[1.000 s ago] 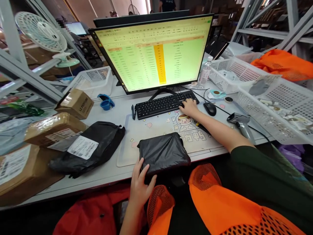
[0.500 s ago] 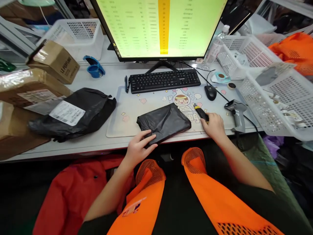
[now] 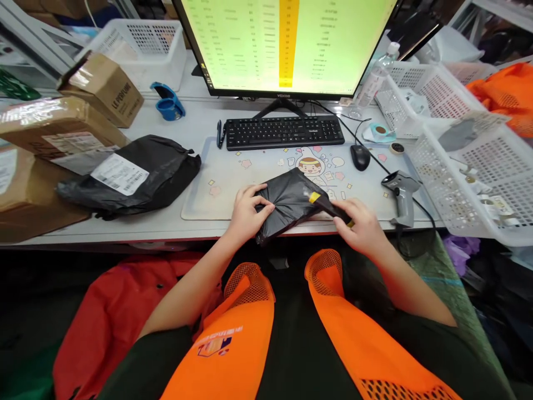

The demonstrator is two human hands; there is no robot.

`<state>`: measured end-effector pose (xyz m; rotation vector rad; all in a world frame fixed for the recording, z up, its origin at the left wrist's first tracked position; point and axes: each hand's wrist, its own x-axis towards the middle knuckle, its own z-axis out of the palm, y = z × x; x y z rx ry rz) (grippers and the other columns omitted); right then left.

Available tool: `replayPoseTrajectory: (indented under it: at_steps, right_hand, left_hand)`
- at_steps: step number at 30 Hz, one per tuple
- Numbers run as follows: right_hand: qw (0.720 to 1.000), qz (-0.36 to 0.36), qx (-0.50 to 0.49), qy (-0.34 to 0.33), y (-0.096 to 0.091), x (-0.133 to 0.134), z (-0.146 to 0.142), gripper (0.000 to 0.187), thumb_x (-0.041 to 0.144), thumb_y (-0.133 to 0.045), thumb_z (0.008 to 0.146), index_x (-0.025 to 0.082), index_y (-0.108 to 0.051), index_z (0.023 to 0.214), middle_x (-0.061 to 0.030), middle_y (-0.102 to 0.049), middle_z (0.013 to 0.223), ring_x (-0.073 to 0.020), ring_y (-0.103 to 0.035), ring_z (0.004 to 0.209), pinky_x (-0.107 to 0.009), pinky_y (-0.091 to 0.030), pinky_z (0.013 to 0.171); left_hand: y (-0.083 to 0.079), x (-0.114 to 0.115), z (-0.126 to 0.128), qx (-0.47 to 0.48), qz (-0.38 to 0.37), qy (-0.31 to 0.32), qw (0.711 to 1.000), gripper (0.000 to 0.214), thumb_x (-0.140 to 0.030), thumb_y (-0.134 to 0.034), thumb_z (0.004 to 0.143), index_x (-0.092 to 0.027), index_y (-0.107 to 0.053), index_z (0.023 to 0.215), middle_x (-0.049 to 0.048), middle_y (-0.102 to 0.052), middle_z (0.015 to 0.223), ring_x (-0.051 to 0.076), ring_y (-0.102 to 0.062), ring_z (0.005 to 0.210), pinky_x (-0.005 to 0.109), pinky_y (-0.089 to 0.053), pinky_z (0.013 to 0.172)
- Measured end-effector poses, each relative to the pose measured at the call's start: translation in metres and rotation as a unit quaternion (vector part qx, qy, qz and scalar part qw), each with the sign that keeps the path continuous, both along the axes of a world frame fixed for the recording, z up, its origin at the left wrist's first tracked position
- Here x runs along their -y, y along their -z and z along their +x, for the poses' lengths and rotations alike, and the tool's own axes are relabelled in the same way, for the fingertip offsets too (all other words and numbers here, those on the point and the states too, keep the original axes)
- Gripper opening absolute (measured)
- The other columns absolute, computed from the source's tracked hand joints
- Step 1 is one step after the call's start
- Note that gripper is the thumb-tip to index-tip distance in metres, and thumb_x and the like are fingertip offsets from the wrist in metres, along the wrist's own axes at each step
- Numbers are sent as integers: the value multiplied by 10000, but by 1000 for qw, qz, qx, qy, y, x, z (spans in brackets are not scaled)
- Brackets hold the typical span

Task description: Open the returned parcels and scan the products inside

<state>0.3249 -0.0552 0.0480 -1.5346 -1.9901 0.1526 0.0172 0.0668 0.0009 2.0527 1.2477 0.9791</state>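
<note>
A flat parcel in black plastic (image 3: 287, 197) lies on the patterned desk mat (image 3: 225, 191) by the desk's front edge. My left hand (image 3: 250, 214) pinches the plastic at its left end, and creases run out from the fingers. In my right hand (image 3: 360, 225) is a black and yellow box cutter (image 3: 328, 206), its tip pointing left over the parcel's right part. Whether the tip touches the plastic I cannot tell; it is blurred.
A keyboard (image 3: 285, 132), a mouse (image 3: 360, 158) and a monitor (image 3: 283, 50) stand behind the mat. Barcode scanner (image 3: 402, 194) and white baskets (image 3: 470, 183) are at right. At left lie a larger black parcel (image 3: 166, 172), cardboard boxes (image 3: 100, 89) and a blue open-lidded container (image 3: 170, 108).
My left hand has gone from resting on the parcel to pinching its plastic. The right hand has lifted the box cutter off the mat and brought it left over the parcel.
</note>
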Motion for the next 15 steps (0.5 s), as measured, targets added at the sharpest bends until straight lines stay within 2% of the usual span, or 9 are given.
replayPoseTrajectory:
  at_steps: [5, 7, 9, 11, 13, 15]
  right_hand:
    - [993, -26, 87, -80, -6, -9, -13, 366, 321, -573, 1022, 206, -717, 1337, -110, -718, 1130, -240, -720, 936, -355, -609, 798]
    - [987, -21, 122, -105, -8, -15, -17, 377, 318, -567, 1028, 186, -726, 1343, -116, -714, 1123, -230, -712, 888, -344, -600, 755]
    - [980, -13, 151, -127, -7, -20, -21, 390, 323, -564, 1040, 168, -723, 1360, -126, -707, 1128, -227, -703, 859, -344, -594, 730]
    - [976, -7, 172, -131, -5, -25, -28, 406, 342, -555, 1063, 154, -708, 1390, -142, -699, 1138, -234, -698, 862, -353, -597, 736]
    - [977, -5, 177, -122, -1, -28, -35, 432, 369, -535, 1085, 138, -688, 1416, -157, -691, 1135, -244, -695, 874, -361, -602, 740]
    - [980, -10, 165, -114, -2, -28, -38, 446, 380, -520, 1093, 132, -681, 1427, -162, -687, 1134, -249, -697, 876, -363, -609, 736]
  left_hand:
    - [0, 6, -3, -8, 10, 15, 1000, 215, -350, -624, 949, -212, -695, 801, 148, -669, 1355, 362, -519, 1437, 613, -375, 1267]
    - [6, 8, -7, 11, -1, -20, 1000, 188, -380, -667, 925, -197, -698, 961, 175, -592, 1468, 368, -469, 1503, 601, -351, 1292]
    - [17, 11, -11, 47, -42, -53, 997, 468, -411, -734, 877, -183, -631, 1272, 201, -476, 1596, 372, -413, 1560, 597, -322, 1317]
    - [29, 15, -14, 86, -94, -48, 991, 812, -443, -780, 840, -186, -440, 1531, 216, -391, 1664, 371, -378, 1591, 591, -292, 1337]
    - [39, 19, -15, 112, -123, -21, 986, 994, -483, -806, 822, -198, -306, 1633, 218, -348, 1692, 375, -345, 1614, 581, -253, 1356]
    - [46, 22, -14, 128, -129, -13, 983, 1096, -499, -840, 794, -214, -249, 1671, 214, -304, 1718, 386, -297, 1638, 579, -220, 1368]
